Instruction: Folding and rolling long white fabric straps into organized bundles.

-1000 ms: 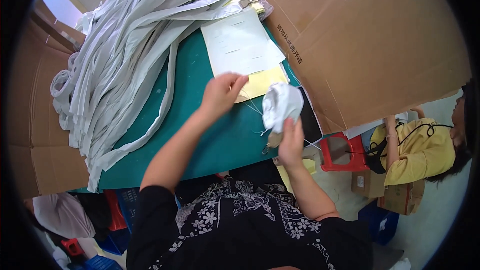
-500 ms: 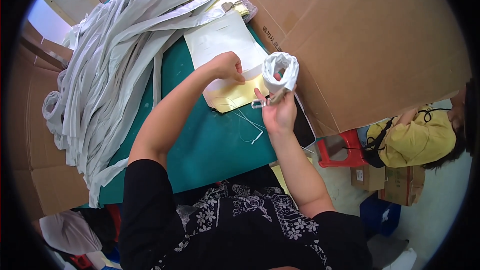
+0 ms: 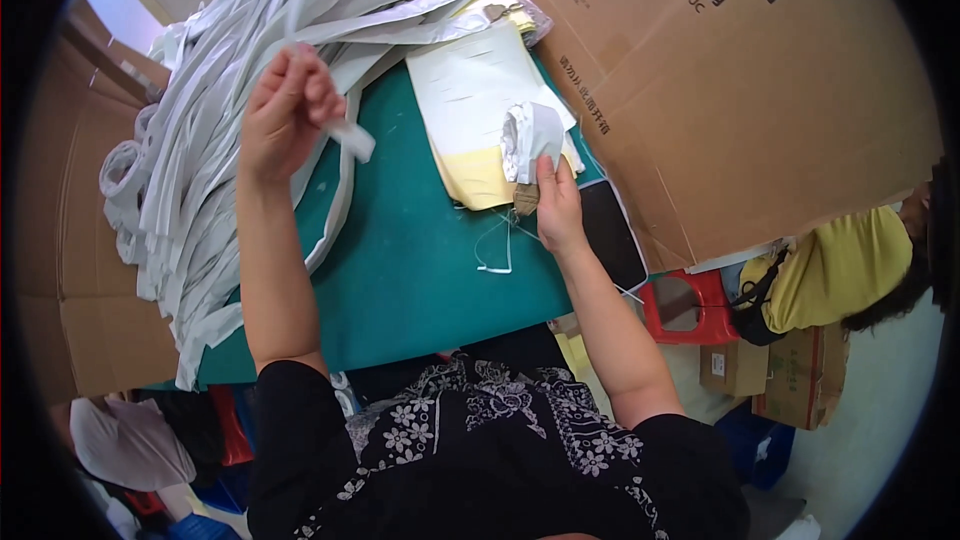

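A small bundle of wound white fabric strip (image 3: 531, 137) is pinched in the closed fingers of the right hand (image 3: 556, 208), held just above the pale yellow and white paper sheets (image 3: 470, 110) that lie on the green table top (image 3: 420, 270). The left hand (image 3: 283, 115) is raised and closed around the end of a long flat white fabric strip (image 3: 345, 135), which trails back into the big heap of like white strips (image 3: 190, 160) covering the table's left side. A large brown cardboard box (image 3: 730, 80) stands against the table's right edge, its inside hidden, and smaller brown cartons (image 3: 775, 375) sit on the floor below beside a red plastic stool (image 3: 685, 305) and a person in a yellow top (image 3: 840, 265).
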Available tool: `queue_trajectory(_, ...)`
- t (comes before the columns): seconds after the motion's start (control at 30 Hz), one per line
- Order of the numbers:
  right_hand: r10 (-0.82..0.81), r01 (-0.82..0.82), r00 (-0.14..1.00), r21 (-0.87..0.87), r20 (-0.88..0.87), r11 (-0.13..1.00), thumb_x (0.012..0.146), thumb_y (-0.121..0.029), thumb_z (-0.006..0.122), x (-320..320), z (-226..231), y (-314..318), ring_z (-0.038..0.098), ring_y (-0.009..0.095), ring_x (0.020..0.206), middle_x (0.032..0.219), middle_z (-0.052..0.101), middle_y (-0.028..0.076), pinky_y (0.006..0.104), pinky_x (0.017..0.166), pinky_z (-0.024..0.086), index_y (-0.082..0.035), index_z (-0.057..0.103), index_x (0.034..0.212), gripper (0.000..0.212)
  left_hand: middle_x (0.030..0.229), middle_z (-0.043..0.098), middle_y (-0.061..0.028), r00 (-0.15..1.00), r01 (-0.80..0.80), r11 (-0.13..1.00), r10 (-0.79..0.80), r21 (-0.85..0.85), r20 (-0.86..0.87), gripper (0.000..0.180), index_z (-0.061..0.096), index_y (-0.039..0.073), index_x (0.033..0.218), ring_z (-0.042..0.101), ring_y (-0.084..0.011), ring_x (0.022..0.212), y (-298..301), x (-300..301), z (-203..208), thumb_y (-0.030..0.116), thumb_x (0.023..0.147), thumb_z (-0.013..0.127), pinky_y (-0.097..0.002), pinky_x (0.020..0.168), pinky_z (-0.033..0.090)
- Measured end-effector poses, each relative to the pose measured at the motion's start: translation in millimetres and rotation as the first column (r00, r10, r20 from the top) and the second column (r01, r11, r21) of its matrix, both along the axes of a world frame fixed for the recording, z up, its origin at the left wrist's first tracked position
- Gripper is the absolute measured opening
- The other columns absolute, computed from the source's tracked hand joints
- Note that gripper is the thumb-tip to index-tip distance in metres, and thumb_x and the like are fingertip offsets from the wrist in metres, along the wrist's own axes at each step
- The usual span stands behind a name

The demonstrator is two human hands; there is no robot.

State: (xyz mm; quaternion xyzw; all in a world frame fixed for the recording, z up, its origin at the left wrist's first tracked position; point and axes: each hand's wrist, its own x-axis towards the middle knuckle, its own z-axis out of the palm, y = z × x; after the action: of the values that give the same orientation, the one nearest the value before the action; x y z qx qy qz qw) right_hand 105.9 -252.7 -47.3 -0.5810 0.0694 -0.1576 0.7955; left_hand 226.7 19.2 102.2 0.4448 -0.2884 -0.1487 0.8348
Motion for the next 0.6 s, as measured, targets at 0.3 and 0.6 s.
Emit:
queue_trajectory(0.3, 0.190, -0.145, 0.982, -0.626, 0.006, 0.767, 0.093, -0.028, 0.044, -46, 61, 62, 0.051, 0.030, 0.106, 0.112, 0.053, 0.019, 0.0371, 0.091, 0.039, 0.003, 0.045, 0.119, 0.041, 0.067, 0.042, 0.0061, 0.975, -0.196, 0.690, 0.059, 0.697, 0.216, 0.017, 0.052, 0.003, 0.084, 0.036, -0.0029, 0.061, -36, -134, -49, 0.018, 0.090, 0.056, -0.0198, 0.052, 0.031)
queue_trajectory(0.6, 0.258, -0.017, 0.956, -0.854, 0.138, 0.520, 0.083, -0.021, 0.045, -69, 73, 75, 0.042, 0.041, 0.109, 0.107, 0.049, 0.022, 0.0447, 0.094, 0.034, 0.004, 0.047, 0.104, 0.033, 0.054, 0.044, 0.0055, 0.966, -0.232, 0.527, 0.223, 0.818, 0.130, 0.037, 0.052, 0.004, 0.060, 0.036, -0.0025, 0.052, -17, -156, -63, 0.030, 0.079, 0.069, -0.0210, 0.045, 0.027)
